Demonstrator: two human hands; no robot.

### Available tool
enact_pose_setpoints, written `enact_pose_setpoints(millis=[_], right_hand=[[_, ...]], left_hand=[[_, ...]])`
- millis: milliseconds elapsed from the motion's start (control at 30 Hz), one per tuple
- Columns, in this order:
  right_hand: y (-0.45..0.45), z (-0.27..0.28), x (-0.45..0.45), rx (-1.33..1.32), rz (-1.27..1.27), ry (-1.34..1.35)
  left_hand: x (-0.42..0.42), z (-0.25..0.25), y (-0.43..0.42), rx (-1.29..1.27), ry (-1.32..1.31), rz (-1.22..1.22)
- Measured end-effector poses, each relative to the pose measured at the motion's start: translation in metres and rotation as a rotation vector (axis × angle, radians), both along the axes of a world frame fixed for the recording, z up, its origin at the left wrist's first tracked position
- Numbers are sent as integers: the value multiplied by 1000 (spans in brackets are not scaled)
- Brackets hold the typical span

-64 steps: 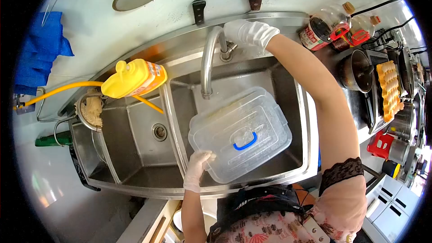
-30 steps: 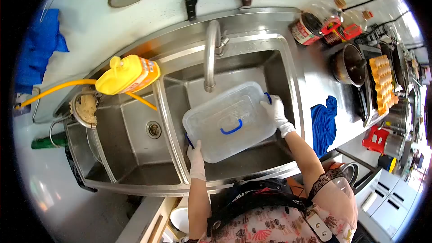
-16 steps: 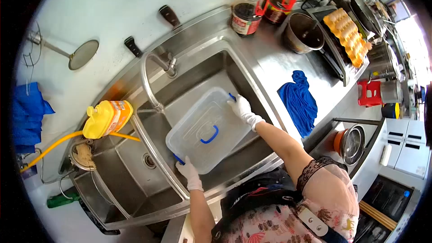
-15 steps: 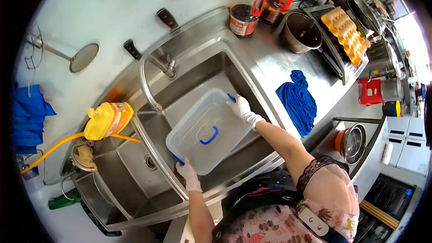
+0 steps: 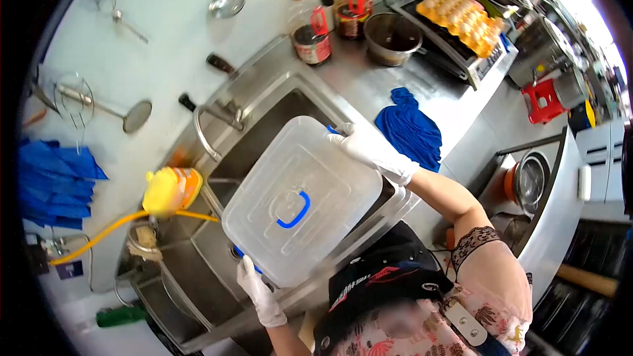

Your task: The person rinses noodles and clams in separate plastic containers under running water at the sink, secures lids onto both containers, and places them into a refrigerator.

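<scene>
A translucent plastic storage box (image 5: 330,178) with its lid on and a blue lid handle is raised over the steel sink (image 5: 290,102). My left hand (image 5: 260,293), in a white glove, grips the box at the blue clip on its near left side. On the opposite side my gloved right hand (image 5: 372,148) holds the box by the other blue clip. Both hands are closed on the box. The faucet (image 5: 206,132) stands behind it, and the box hides much of the basin.
A yellow jug (image 5: 173,190) stands by the left basin, beside a yellow hose (image 5: 102,240). On the counter lie a blue cloth (image 5: 410,128), a metal pot (image 5: 392,39), sauce bottles (image 5: 310,33) and an egg tray (image 5: 458,20). Utensils hang on the wall.
Both hands have lifted the box up out of the basin and closer to me, so it looks larger. The camera view has also shifted and turned slightly.
</scene>
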State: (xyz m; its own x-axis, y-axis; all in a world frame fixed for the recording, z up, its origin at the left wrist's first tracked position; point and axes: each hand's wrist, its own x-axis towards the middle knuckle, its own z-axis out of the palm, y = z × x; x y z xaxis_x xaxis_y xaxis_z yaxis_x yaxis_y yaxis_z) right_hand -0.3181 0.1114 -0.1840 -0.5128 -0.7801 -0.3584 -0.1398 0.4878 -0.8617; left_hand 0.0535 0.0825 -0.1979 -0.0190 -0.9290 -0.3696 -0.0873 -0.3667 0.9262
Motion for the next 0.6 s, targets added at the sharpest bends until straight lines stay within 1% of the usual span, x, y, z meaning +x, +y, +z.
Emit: enact_pose_setpoints(millis=[67, 167, 200, 233, 267, 300, 367, 400, 433, 467, 500, 533, 567, 600], right_hand=[[14, 15, -9, -4, -70, 22], [48, 38, -29, -145, -169, -31], [57, 46, -38, -181, -209, 31], [68, 56, -51, -136, -190, 51], [77, 65, -59, -217, -235, 86], [86, 73, -67, -301, -279, 125], [106, 95, -84, -94, -356, 70], [115, 90, -96, -137, -379, 28], [123, 88, -108, -145, -407, 42], [131, 86, -121, -99, -390, 113], [139, 86, -128, -51, -375, 179], [149, 82, -132, -76, -388, 182], [147, 57, -158, 43, -417, 278], [149, 35, -174, 26, -450, 268]], left_hand=[[8, -1, -3, -25, -8, -74], [-6, 26, -5, -4, -21, -241], [-19, 39, -6, -38, 70, -317], [-34, 51, -6, -76, 163, -391], [-52, 62, -4, -73, 199, -407], [-59, 57, -11, -68, 233, -468], [-84, 51, -20, -85, 290, -592], [-100, 50, -19, -78, 287, -610], [-116, 49, -18, -72, 283, -627], [-129, 38, -21, -52, 316, -657], [-141, 31, -23, -54, 287, -677], [-153, 25, -21, -47, 296, -698], [-165, 24, -19, -40, 302, -718], [-177, 25, -15, -46, 299, -743]])
